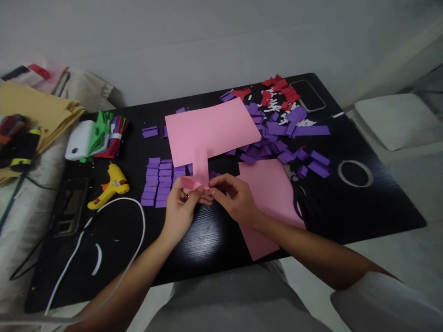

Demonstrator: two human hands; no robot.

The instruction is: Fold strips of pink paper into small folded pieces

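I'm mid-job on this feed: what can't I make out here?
All in the head view:
- Pinched end of the pink strip: covered by the fingers.
- Anything under the upper pink sheet: the sheet covers it.
- Part of the lower pink sheet: behind the right forearm.
- Glue gun lettering: too small.
- Brown paper stack: cut off by the left edge.

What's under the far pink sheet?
Purple folded pieces show along the edges of the far pink sheet. What lies beneath its middle is covered; the held pink strip overlaps part of its near edge.
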